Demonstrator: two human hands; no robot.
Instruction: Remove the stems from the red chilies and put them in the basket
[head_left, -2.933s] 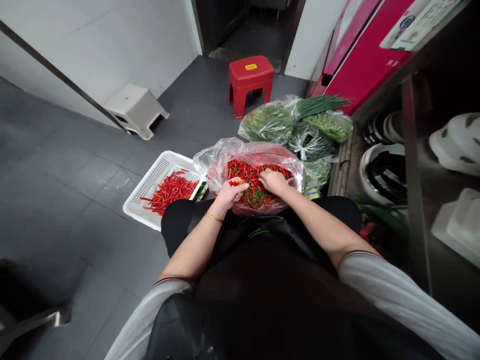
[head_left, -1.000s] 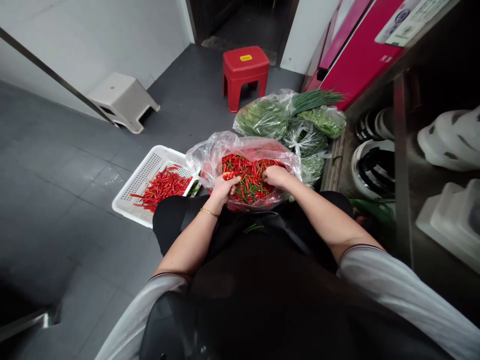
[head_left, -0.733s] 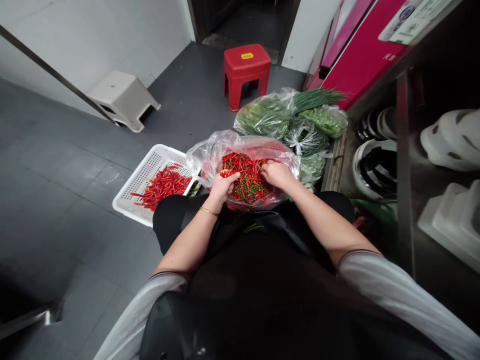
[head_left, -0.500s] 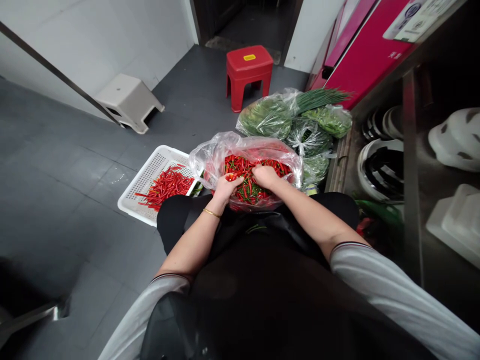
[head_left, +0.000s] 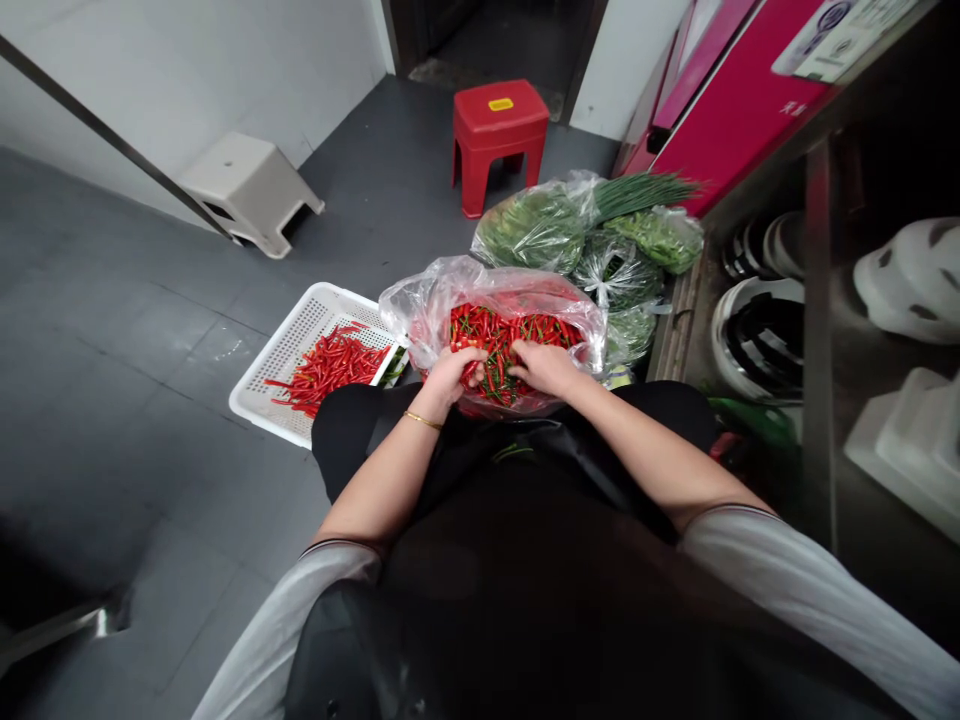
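Observation:
A clear plastic bag (head_left: 431, 300) full of red chilies with green stems (head_left: 499, 375) stands open between my knees. My left hand (head_left: 452, 373) is closed around a few red chilies at the bag's left side. Over the middle of the pile, my right hand (head_left: 546, 368) reaches in with thumb and fingers apart; I make out nothing between them. To the left of the bag, a white perforated basket (head_left: 259, 390) holds loose red chilies (head_left: 334, 368) that look stemless. My knee partly covers its near corner.
Bags of green vegetables (head_left: 532, 225) lie behind the chili bag, with long thin green stalks (head_left: 645, 195) on top. A red stool (head_left: 499, 125) and a grey-white stool (head_left: 247, 185) stand farther off. Shelving with white containers (head_left: 911, 275) runs along the right.
My right hand has lowered slightly, and its fingers have moved from a pinch to apart. My left hand stays at the bag's left side, still around chilies. The view has shifted slightly.

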